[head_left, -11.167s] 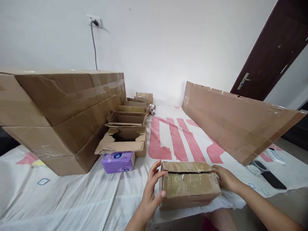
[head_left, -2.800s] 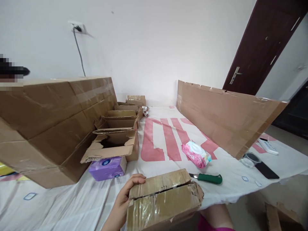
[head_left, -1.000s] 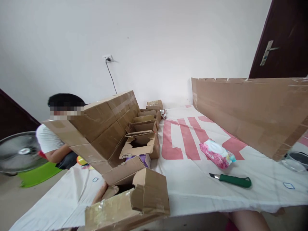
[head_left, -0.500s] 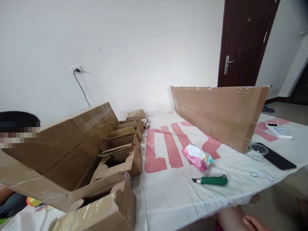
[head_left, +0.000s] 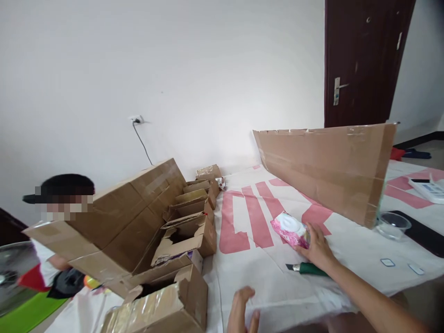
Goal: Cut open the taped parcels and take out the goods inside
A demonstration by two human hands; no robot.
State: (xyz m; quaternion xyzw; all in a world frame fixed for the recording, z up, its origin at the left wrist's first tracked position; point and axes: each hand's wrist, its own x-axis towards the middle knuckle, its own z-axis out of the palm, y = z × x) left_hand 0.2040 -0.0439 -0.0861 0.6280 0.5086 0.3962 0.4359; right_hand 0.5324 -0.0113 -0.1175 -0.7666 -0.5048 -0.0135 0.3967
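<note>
A wall of taped cardboard boxes [head_left: 138,231] stands on the left of the table, and alongside it a row of open boxes [head_left: 194,231] runs back toward the room's wall. The nearest box [head_left: 183,296], with its flaps up and shiny tape along its front, sits by the table's near edge. On the other side, a tall cardboard panel [head_left: 326,171] stands on edge, beyond the wipes and to their right. A clear plastic tub [head_left: 393,224] is just beside its near end, next to a flat black object [head_left: 425,233]. Behind the box wall, another person [head_left: 62,189] is partly hidden, with a fan [head_left: 9,273] nearby.

Closest to the work is a green-handled knife [head_left: 310,268] with its blade exposed. It lies on the near side of the wipes, and the wearer's right forearm covers the end of its handle.

The pack of wipes [head_left: 289,226] lies flat on the white cloth [head_left: 256,277], partly over its pink print, at a slant. It is a soft pack, pink with a white top and a pale oval lid. The right hand [head_left: 317,247] is at its right end, thumb and fingers spread around it; whether they grip cannot be told. The left hand [head_left: 243,310] is raised at the bottom of the view, fingers loosely curled and apart from the thumb.
</note>
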